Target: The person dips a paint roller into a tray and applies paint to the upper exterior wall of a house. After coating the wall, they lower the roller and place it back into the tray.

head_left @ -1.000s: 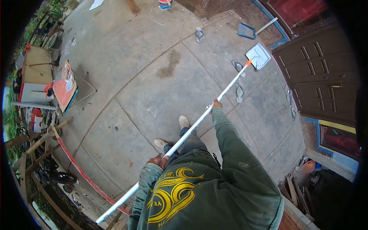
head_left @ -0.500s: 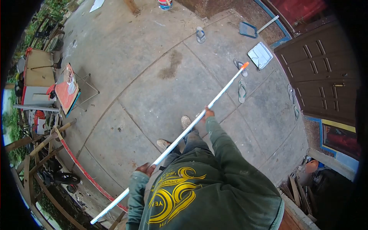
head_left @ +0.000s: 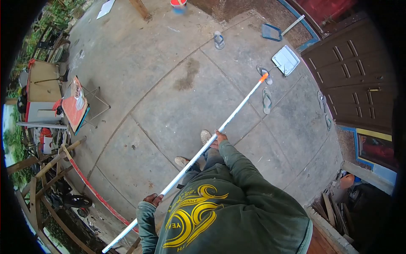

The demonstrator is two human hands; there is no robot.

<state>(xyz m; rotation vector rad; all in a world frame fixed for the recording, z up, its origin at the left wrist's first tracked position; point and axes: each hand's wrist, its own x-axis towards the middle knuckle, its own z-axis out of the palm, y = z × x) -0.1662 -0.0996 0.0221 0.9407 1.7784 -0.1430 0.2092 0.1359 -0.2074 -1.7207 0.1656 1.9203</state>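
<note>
A long white pole runs diagonally across the front of my body, from the lower left to an orange tip at the upper right. Near its lower part my left hand is closed round it. My right hand grips the same pole around its middle, above my shoes. The orange tip appears over a dark sandal, beside a white paint tray; whether they touch cannot be told.
A blue tray with a roller lies at the upper right. Sandals are on the concrete floor. A red folding table and wooden rails stand left, brown doors right.
Both hands have moved down and to the left with the pole. Its orange tip has shifted slightly left and down.
</note>
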